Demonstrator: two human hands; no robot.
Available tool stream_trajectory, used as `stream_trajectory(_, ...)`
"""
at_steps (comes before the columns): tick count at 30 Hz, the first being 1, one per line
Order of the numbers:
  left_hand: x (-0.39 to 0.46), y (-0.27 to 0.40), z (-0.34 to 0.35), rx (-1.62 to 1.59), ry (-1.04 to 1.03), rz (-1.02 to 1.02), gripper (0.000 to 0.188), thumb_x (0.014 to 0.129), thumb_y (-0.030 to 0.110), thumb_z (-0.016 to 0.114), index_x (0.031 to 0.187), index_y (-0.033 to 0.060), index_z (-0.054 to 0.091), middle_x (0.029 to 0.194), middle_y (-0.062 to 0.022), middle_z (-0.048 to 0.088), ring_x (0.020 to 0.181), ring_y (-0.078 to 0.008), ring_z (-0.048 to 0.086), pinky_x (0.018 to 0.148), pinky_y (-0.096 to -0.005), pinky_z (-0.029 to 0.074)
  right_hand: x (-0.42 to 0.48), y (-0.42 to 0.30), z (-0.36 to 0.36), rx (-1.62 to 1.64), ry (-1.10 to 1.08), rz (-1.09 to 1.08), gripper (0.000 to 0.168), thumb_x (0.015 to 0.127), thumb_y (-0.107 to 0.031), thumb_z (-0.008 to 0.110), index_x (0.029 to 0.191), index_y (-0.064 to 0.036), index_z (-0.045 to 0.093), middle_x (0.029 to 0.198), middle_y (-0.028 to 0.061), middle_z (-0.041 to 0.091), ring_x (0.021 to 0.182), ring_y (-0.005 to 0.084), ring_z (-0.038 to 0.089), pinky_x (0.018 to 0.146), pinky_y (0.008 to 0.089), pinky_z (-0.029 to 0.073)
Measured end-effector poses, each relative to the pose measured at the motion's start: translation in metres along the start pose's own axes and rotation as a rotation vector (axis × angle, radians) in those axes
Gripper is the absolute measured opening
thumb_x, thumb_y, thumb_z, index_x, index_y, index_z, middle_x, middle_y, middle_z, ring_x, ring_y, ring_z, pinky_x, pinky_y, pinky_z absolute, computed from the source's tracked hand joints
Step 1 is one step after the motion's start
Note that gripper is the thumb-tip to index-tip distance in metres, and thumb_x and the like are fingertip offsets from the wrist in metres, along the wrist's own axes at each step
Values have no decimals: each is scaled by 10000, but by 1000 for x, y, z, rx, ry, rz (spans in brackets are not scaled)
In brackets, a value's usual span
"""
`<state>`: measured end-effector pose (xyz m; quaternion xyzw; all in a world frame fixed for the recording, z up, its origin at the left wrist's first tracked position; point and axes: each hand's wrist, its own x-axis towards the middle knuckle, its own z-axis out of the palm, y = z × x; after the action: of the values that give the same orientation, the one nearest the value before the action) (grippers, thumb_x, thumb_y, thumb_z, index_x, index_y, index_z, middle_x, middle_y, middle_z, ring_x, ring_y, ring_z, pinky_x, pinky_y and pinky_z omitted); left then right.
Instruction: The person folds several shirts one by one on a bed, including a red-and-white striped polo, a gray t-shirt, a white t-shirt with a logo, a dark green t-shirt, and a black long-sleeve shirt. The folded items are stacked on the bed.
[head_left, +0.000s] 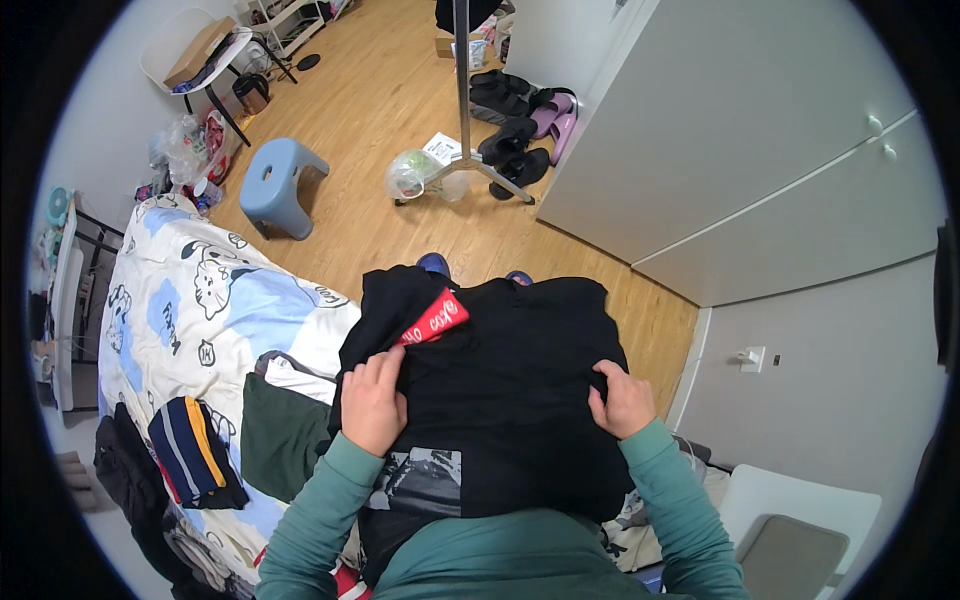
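A black shirt (517, 345) is spread over my lap. It has a red printed patch (435, 318) with white lettering on its folded far-left part and a grey picture print (420, 480) near my waist. My left hand (373, 401) rests on the left side of the cloth, its fingers on a fold just below the red patch; how firmly they grip is hard to see. At the right edge, my right hand (624, 401) pinches the fabric between thumb and fingers.
On the bed (225, 277) to my left lie a dark green folded garment (281, 435), a striped folded garment (191, 454) and dark clothes (127, 457). Ahead are a blue stool (277, 172), a metal rack pole (463, 90) and shoes (514, 154). A cabinet (675, 150) stands right.
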<state>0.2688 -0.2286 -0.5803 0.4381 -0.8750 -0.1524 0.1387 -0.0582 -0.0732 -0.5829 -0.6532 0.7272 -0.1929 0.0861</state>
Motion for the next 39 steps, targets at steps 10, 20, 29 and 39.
stream_trajectory(10,2,-23,-5,-555,269,-206,275,691,-54,619,943,53,641,852,-85,605,765,-226,586,713,-304,463,33,-6,14,763,388,466,259,818,4,588,1076,1,608,1033,48,647,867,123,594,784,290,489)
stream_trajectory(20,-47,-129,-18,-1852,838,-628,355,1005,230,399,1166,-29,582,1150,-132,633,1063,-259,611,988,-378,473,27,70,-16,1965,442,1042,401,969,-336,496,1186,-16,602,1187,142,634,1098,294,603,994,423,462)
stream_trajectory(29,-88,-198,-18,-1833,762,-968,357,850,21,511,1192,-78,538,1169,-186,610,1077,-316,601,975,-436,481,-82,190,43,1798,588,1461,302,817,-80,589,1103,13,619,1158,173,636,1080,332,602,992,466,466)
stream_trajectory(39,-74,-213,-90,-1784,611,-865,149,800,14,583,802,135,498,660,42,376,634,-125,385,734,-346,403,-57,183,39,1802,618,1441,287,803,-96,570,1065,10,624,1124,158,650,1054,334,609,973,457,474)
